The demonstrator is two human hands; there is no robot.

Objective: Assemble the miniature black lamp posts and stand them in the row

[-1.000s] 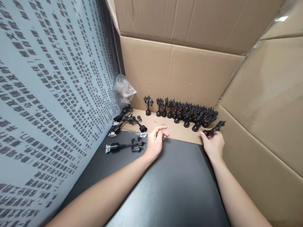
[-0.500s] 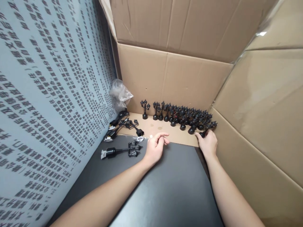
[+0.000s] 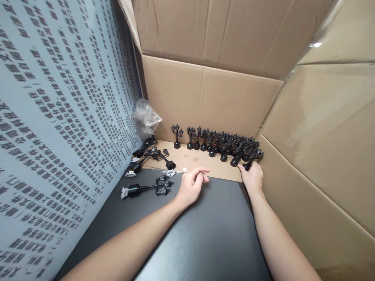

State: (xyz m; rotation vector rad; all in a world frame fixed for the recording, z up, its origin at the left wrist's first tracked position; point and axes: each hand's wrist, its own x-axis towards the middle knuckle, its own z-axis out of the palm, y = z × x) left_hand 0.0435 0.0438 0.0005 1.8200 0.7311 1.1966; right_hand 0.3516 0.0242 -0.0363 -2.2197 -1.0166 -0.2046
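Observation:
My right hand (image 3: 252, 177) has its fingers wrapped round a black miniature street lamp (image 3: 257, 155) at the right end of a packed group of similar lamps (image 3: 231, 141). That lamp leans to the right, and its base is partly hidden by my fingers. My left hand (image 3: 191, 185) rests near the dark table's far edge, loosely curled with the index finger stretched out, and nothing shows in it. To its left, another street lamp (image 3: 146, 189) lies on its side with a whitish piece at its base end.
Several more lamps (image 3: 139, 162) lie in a heap at the left, beneath a clear plastic bag (image 3: 146, 117). One upright lamp (image 3: 177, 136) stands apart on the cardboard strip (image 3: 202, 162). Cardboard walls (image 3: 234, 97) rise behind and right; a printed sheet (image 3: 64, 117) hangs left.
The view has shifted slightly, moving everything a little to the left. My right hand still grips the lamp at the group's end, and my left hand keeps its pose.

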